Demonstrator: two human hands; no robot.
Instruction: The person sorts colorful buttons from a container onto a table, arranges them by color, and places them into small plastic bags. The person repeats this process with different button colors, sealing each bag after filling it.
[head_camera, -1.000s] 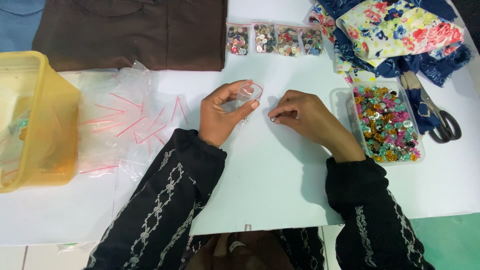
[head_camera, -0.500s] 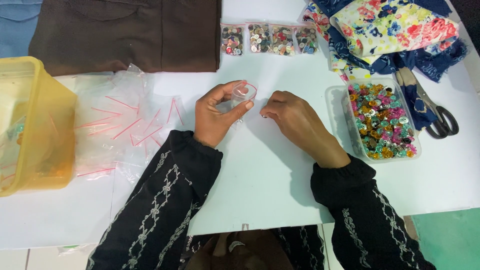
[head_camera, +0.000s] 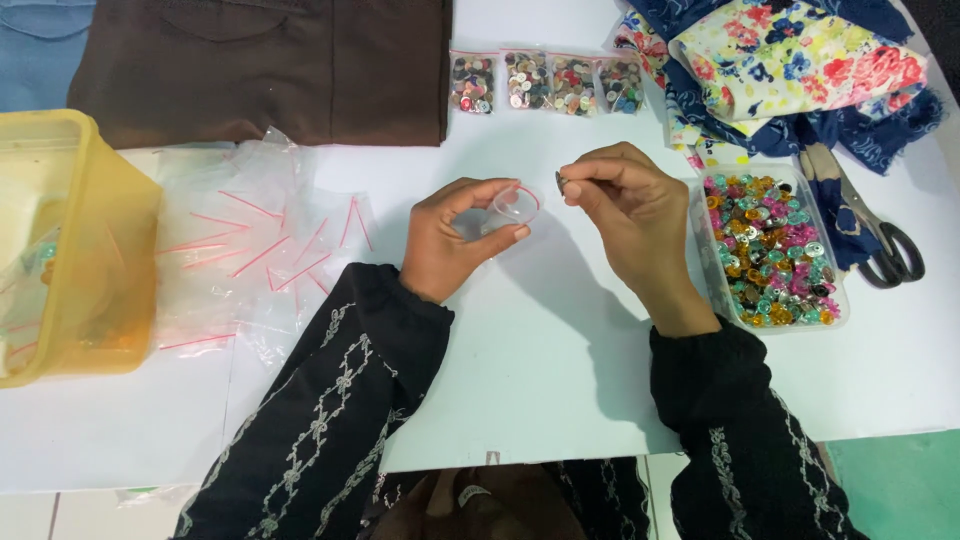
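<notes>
Head view: small clear bag between left hand fingers; right hand just beside.

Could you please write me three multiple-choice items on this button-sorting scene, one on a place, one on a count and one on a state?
1. Where does the clear tray of loose buttons lie?
A. by the right hand
B. inside the yellow tub
C. on the brown cloth

2. How many filled button bags lie in the row at the top?
A. two
B. four
C. seven

3. How is the small clear bag in the left hand?
A. held open
B. lying flat on the table
C. knotted shut

Answers: 1 A, the tray sits just beside the right hand. 2 B, four bags lie side by side. 3 A, finger and thumb spread its mouth.
</notes>
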